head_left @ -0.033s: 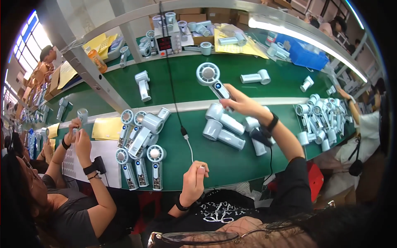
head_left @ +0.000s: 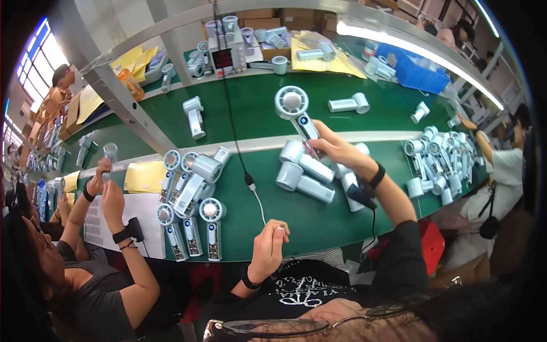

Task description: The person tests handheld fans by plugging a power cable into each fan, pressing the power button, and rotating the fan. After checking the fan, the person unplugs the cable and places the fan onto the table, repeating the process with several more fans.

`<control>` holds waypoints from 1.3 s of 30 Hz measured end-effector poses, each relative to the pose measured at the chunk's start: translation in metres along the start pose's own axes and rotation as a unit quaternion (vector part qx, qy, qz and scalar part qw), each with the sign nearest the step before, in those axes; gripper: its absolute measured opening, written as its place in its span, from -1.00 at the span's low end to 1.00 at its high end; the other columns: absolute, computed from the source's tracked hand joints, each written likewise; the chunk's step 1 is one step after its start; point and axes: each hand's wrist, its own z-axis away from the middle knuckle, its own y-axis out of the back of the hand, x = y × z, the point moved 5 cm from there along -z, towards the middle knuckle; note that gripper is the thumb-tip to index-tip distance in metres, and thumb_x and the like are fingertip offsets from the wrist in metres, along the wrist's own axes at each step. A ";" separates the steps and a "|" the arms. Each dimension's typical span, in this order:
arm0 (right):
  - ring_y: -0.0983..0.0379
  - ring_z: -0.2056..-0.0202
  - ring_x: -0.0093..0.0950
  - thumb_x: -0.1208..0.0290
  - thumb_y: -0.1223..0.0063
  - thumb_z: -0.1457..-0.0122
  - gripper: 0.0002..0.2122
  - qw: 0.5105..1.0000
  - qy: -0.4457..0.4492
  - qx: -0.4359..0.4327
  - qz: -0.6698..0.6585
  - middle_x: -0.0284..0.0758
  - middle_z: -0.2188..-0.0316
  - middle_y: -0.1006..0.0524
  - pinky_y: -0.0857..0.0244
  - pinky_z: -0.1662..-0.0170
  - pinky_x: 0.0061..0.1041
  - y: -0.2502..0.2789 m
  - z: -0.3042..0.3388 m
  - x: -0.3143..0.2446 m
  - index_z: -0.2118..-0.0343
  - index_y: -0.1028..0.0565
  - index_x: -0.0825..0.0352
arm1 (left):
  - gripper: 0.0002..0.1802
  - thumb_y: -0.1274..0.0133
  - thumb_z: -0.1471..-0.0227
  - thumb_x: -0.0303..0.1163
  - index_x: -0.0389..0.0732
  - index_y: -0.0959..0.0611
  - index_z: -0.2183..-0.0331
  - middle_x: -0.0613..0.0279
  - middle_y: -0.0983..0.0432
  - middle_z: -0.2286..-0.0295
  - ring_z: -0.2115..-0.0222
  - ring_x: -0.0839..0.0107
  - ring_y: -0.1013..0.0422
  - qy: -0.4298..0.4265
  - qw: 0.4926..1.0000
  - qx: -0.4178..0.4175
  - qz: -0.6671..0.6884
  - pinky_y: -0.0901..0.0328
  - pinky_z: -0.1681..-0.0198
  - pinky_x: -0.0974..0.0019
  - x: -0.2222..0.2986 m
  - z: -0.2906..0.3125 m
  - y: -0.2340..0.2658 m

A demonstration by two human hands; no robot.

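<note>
In my right hand (head_left: 337, 147) is a pale blue handheld fan (head_left: 292, 104), its round head raised toward the far side and a small lit display on its handle. My fingers wrap the lower handle, above several fans lying on the bench. My left hand (head_left: 266, 246), low at the near bench edge, pinches the tip of a white cable (head_left: 260, 204), which joins a black cord hanging from above. Most of the plug is hidden by my fingers. Left of that cable lies a group of fans (head_left: 212, 212) with their handles toward me, some stacked on others.
A heap of fans (head_left: 439, 151) lies at right, near another person's arm (head_left: 483, 139). At left a co-worker's hands (head_left: 108, 191) hold a fan over white paper (head_left: 139, 214). Beyond a metal rail (head_left: 250, 143), more fans lie on the green surface; a blue bin (head_left: 419, 74) stands behind.
The fan in my right hand has tipped slightly more upright, its head shifting a little to the right. My left hand keeps its pinch on the cable. The view has shifted slightly.
</note>
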 end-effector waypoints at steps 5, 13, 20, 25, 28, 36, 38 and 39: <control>-0.34 0.32 -0.48 0.23 0.08 -0.17 -0.53 0.898 0.027 0.083 -0.432 -0.29 0.20 -0.35 -0.30 0.26 -0.47 -0.037 0.082 0.012 -0.09 -0.19 0.33 | -0.84 0.24 -0.20 -0.53 -0.34 -0.42 0.40 0.16 -0.41 0.47 0.56 0.44 -0.35 -0.045 0.993 -0.104 -0.024 -0.25 0.46 0.41 0.010 -0.002 -0.045; -0.33 0.24 -0.46 0.20 0.18 -0.21 -0.60 0.792 0.081 0.126 -0.592 -0.28 0.15 -0.32 -0.33 0.18 -0.43 -0.076 0.124 0.006 0.00 -0.23 0.38 | -0.90 0.13 -0.15 -0.53 -0.32 -0.44 0.41 0.13 -0.42 0.55 0.56 0.24 -0.38 -0.090 0.986 -0.114 -0.077 -0.25 0.49 0.27 0.015 0.001 -0.087; -0.32 0.20 -0.47 0.34 0.16 -0.22 -0.68 0.790 0.070 0.164 -0.587 -0.29 0.13 -0.28 -0.34 0.12 -0.41 -0.095 0.131 0.016 0.03 -0.20 0.39 | -0.91 0.08 -0.12 -0.53 -0.31 -0.46 0.43 0.14 -0.41 0.64 0.63 0.17 -0.37 -0.075 0.991 -0.047 -0.102 -0.21 0.57 0.21 0.010 0.007 -0.087; -0.29 0.22 -0.50 0.49 0.11 -0.16 -0.65 0.833 0.107 0.274 -0.470 -0.30 0.17 -0.27 -0.29 0.11 -0.44 -0.100 0.131 0.017 0.00 -0.15 0.37 | -0.87 0.07 -0.12 -0.53 -0.32 -0.46 0.47 0.14 -0.38 0.70 0.72 0.21 -0.34 -0.023 0.994 -0.036 -0.098 -0.17 0.64 0.25 0.009 0.005 -0.081; -0.27 0.21 -0.51 0.53 0.10 -0.15 -0.63 0.848 0.130 0.304 -0.415 -0.31 0.18 -0.27 -0.26 0.10 -0.45 -0.103 0.132 0.017 -0.01 -0.14 0.37 | -0.86 0.07 -0.12 -0.53 -0.33 -0.46 0.49 0.14 -0.37 0.72 0.75 0.24 -0.32 0.009 0.995 -0.050 -0.081 -0.16 0.66 0.26 0.006 0.005 -0.077; -0.27 0.20 -0.53 0.65 0.12 -0.13 -0.58 0.875 0.165 0.310 -0.333 -0.26 0.14 -0.23 -0.27 0.14 -0.51 -0.107 0.136 0.024 -0.01 -0.03 0.35 | -0.80 0.06 -0.13 -0.52 -0.36 -0.45 0.53 0.22 -0.39 0.68 0.66 0.52 -0.34 0.058 0.994 -0.087 -0.027 -0.19 0.60 0.42 -0.002 0.003 -0.070; -0.28 0.16 -0.50 0.66 0.08 -0.10 -0.53 0.883 0.155 0.295 -0.330 -0.24 0.12 -0.22 -0.28 0.10 -0.49 -0.107 0.138 0.024 -0.03 -0.01 0.35 | -0.82 0.01 -0.11 -0.49 -0.35 -0.46 0.51 0.14 -0.46 0.57 0.55 0.42 -0.42 0.040 0.991 -0.109 -0.062 -0.26 0.51 0.39 -0.006 0.000 -0.068; -0.28 0.16 -0.50 0.66 0.08 -0.10 -0.53 0.883 0.156 0.296 -0.330 -0.24 0.12 -0.22 -0.28 0.10 -0.49 -0.107 0.139 0.023 -0.03 -0.01 0.35 | -0.82 0.01 -0.11 -0.49 -0.35 -0.46 0.51 0.14 -0.46 0.57 0.55 0.42 -0.42 0.039 0.991 -0.111 -0.062 -0.26 0.51 0.39 -0.008 0.000 -0.068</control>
